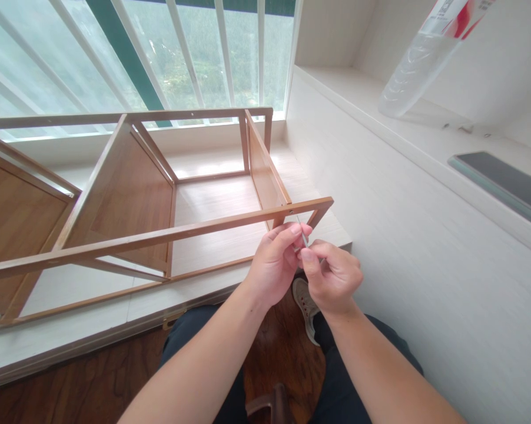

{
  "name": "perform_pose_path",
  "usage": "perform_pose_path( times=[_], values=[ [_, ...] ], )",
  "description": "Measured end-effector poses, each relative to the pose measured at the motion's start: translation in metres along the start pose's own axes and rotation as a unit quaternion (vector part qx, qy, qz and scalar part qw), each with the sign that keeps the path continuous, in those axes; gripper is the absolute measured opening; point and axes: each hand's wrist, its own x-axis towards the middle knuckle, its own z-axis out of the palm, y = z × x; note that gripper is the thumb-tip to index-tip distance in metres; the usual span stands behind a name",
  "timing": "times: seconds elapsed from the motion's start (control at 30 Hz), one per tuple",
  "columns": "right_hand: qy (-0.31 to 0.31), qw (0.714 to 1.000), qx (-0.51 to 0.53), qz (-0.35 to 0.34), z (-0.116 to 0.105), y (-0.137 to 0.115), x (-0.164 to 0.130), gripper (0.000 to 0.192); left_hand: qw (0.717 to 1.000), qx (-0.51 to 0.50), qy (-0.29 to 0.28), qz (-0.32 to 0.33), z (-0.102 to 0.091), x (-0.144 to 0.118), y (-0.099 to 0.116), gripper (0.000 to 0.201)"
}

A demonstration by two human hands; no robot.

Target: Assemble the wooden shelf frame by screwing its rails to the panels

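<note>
A wooden shelf frame [190, 229] lies on its side on the pale window ledge, its shelf boards standing upright. Close to its near right end, a thin grey metal rod [304, 237], which looks like a hex key, points up at a small screw hole [291, 212] in the rail. Whether its tip sits in the hole I cannot tell. My left hand [276, 262] pinches the rod between thumb and fingers, just under the rail. Right beside it, my right hand [331, 274] is closed on the rod's lower end, most of which the fingers hide.
A clear plastic bottle [418, 73] and a dark phone [504, 182] rest on the white shelf to the right. A white panel [407, 218] borders that side. The barred window [195, 65] is behind the frame. Below are my shoe [307, 309] and a dark wooden floor [274, 347].
</note>
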Motion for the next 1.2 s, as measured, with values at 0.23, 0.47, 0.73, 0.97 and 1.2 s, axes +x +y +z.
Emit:
perform_pose_path(
  times=[0.23,0.47,0.73,0.97,1.2],
  values=[
    [0.052,0.998,0.035,0.027,0.006,0.009,-0.008,0.015,1.000,-0.023,0.000,0.001,-0.002,0.002,0.000,0.028],
    [0.085,0.996,0.035,0.024,0.012,0.010,-0.008,0.028,0.998,-0.061,-0.001,-0.022,0.000,0.001,0.002,0.026],
    [0.090,0.996,0.006,0.012,0.011,0.018,-0.011,0.024,0.998,-0.058,0.000,-0.024,-0.002,0.002,0.000,0.028],
    [0.081,0.996,-0.019,0.020,0.010,0.015,-0.008,0.017,0.999,-0.046,0.008,-0.027,-0.002,0.000,0.003,0.024],
    [0.044,0.998,0.013,0.044,0.007,0.001,0.004,0.015,0.999,0.033,0.001,-0.011,-0.018,-0.013,0.007,0.034]
  ],
)
